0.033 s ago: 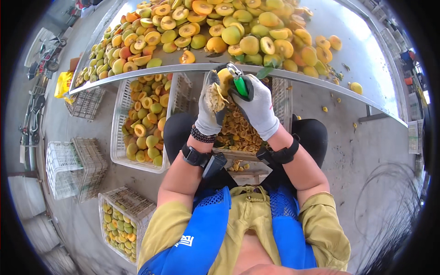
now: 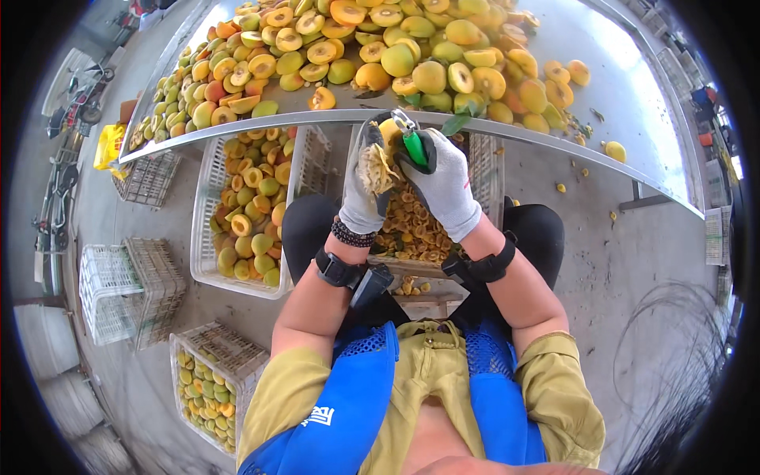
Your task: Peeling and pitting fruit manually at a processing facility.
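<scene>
My left hand (image 2: 364, 178), in a grey-and-dark glove, is closed round a yellow peach (image 2: 387, 131) near the table's front edge. A ragged tan patch (image 2: 375, 168) lies against that glove; I cannot tell whether it is fruit scrap or worn glove. My gloved right hand (image 2: 443, 174) grips a green-handled tool (image 2: 414, 148) with a looped metal head (image 2: 404, 122). The metal head touches or nearly touches the peach. Below both hands, a crate (image 2: 487, 170) contains brownish-orange fruit scraps (image 2: 412, 229).
Whole and halved peaches (image 2: 324, 52) are heaped on the metal table (image 2: 609, 71). Left of my knees stands a white crate of peach halves (image 2: 207, 237). Another fruit crate (image 2: 229, 348) and stacked crates (image 2: 119, 289) stand further left. Fruit bits (image 2: 561, 188) dot the floor.
</scene>
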Demonstrator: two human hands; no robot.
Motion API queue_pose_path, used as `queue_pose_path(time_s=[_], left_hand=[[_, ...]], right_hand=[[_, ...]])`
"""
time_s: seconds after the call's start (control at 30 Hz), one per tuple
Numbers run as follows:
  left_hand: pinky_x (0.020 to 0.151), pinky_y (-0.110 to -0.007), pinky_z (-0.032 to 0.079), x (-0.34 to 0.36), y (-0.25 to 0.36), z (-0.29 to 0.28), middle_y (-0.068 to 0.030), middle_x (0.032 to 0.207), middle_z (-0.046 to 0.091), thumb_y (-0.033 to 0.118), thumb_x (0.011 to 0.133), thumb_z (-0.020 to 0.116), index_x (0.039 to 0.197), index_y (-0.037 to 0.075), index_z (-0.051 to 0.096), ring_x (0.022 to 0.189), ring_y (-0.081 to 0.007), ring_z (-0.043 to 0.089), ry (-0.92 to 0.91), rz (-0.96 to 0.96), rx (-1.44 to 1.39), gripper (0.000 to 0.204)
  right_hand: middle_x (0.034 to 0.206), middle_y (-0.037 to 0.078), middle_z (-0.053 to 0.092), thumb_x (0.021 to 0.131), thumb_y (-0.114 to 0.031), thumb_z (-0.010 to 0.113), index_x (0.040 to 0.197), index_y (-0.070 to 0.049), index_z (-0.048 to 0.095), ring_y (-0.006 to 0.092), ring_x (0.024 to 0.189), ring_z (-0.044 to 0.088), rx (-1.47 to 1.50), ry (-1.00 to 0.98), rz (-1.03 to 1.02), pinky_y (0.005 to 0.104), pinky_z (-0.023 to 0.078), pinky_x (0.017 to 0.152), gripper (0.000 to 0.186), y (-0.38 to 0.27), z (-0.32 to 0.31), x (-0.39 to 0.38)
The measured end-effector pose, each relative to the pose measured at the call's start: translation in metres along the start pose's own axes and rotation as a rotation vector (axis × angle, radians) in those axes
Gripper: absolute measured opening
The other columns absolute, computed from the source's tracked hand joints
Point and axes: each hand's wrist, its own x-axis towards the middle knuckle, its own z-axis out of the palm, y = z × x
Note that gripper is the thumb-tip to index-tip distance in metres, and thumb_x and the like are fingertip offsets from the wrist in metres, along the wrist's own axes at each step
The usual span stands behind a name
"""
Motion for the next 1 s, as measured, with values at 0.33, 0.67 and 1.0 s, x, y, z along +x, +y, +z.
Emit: queue_pose_path(time_s=[0.33,0.67,1.0], left_hand=[[0.081,-0.028,0.041,0.020,-0.049,0.021,-0.0081,0.102,0.051,0.025,0.087,0.035,0.114,0.003,0.039,0.089,-0.0178,0.050,0.211,-0.001,-0.093,0.035],[0.076,-0.025,0.041,0.028,0.034,0.050,-0.0063,0.101,0.050,0.025,0.086,0.037,0.107,0.005,0.045,0.090,-0.0138,0.048,0.464,0.087,0.039,0.030],[0.065,-0.026,0.040,-0.065,0.113,-0.268,-0.0080,0.085,0.052,0.015,0.073,0.057,0.097,0.001,0.048,0.074,-0.0169,0.048,1.329,0.164,0.989,0.029]], right_hand=[[0.073,0.016,0.054,0.058,0.005,0.057,0.084,0.002,0.053,0.0292,0.066,0.054,-0.094,-0.010,-0.050,0.0292,0.042,0.061,0.027,0.014,-0.023,0.001],[0.071,0.013,0.057,0.069,-0.014,0.061,0.084,0.001,0.054,0.0192,0.063,0.052,-0.231,-0.126,0.189,0.0293,0.041,0.061,0.022,0.061,-0.050,-0.005],[0.085,0.019,0.057,0.074,-0.012,0.046,0.088,-0.001,0.050,0.0330,0.082,0.055,-0.879,-1.253,0.342,0.0383,0.043,0.067,0.019,0.095,-0.038,-0.083]])
